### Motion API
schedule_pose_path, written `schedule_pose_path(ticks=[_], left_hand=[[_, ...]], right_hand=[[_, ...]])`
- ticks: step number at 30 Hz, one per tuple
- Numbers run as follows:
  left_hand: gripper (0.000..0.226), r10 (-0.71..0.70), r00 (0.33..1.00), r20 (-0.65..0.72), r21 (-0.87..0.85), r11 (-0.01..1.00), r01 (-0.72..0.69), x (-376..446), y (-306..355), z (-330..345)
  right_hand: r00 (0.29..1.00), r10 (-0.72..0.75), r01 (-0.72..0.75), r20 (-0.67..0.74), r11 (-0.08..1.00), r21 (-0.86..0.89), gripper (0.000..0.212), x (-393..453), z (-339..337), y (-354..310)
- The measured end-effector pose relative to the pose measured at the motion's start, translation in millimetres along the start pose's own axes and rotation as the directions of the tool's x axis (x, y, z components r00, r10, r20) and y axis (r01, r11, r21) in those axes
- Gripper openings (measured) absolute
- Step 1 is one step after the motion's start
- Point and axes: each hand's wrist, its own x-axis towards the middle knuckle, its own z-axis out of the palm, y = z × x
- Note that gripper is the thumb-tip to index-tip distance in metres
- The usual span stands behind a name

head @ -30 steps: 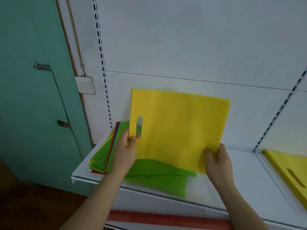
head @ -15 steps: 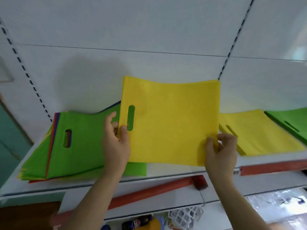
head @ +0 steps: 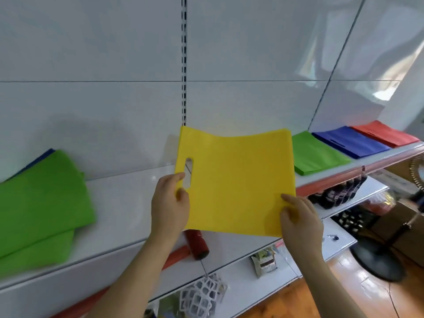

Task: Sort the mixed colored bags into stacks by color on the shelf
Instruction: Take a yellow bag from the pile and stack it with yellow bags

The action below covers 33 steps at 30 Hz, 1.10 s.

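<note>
Far left on the white shelf [head: 128,203] lies the mixed pile [head: 39,203], green on top with a blue edge showing behind, blurred. Your left hand [head: 171,203] pinches the yellow bag [head: 236,180] beside its slot handle, thumb on the front, and your right hand [head: 300,216] pinches its lower right corner, so the bag hangs flat, top edge sagging, above the shelf's front edge. To the right lie the green stack [head: 316,154], blue stack [head: 348,143] and red stack [head: 385,135], side by side; no readable writing anywhere.

Head camera looks down (close) at the shelf [head: 128,203].
</note>
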Motion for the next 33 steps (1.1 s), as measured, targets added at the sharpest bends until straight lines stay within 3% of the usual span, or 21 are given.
schedule_pose_path(ticks=[4, 9, 13, 24, 29, 33], left_hand=[[0.039, -0.006, 0.999, 0.043, 0.013, 1.0, 0.006, -11.4, 30.1, 53.2], [0.038, -0.064, 0.997, 0.033, 0.065, 0.996, 0.062, -14.7, 40.8, 92.3], [0.04, -0.096, 0.995, 0.021, 0.102, 0.99, 0.094, -4.4, 35.9, 112.6], [0.039, -0.218, 0.975, -0.04, 0.17, 0.96, 0.222, 46.7, 12.5, 150.4], [0.042, -0.292, 0.956, -0.024, 0.354, 0.892, 0.282, 47.4, 9.6, 167.0], [0.045, -0.364, 0.931, -0.037, 0.533, 0.78, 0.327, 48.7, 10.0, 181.8]], right_hand=[[0.999, -0.009, 0.008, -0.052, 1.0, -0.023, 0.037, 30.5, -33.5, 50.4], [0.998, -0.014, 0.019, 0.064, 0.996, -0.082, 0.043, 64.6, -40.8, 86.0], [0.991, -0.013, 0.026, 0.135, 0.995, -0.099, 0.05, 94.0, -23.5, 97.7], [0.965, -0.14, 0.169, 0.22, 0.978, -0.121, 0.04, 194.0, 47.0, 97.5], [0.927, -0.172, 0.229, 0.334, 0.964, -0.137, 0.04, 222.8, 72.1, 109.9], [0.867, -0.184, 0.278, 0.463, 0.95, -0.143, 0.042, 238.5, 90.5, 122.8]])
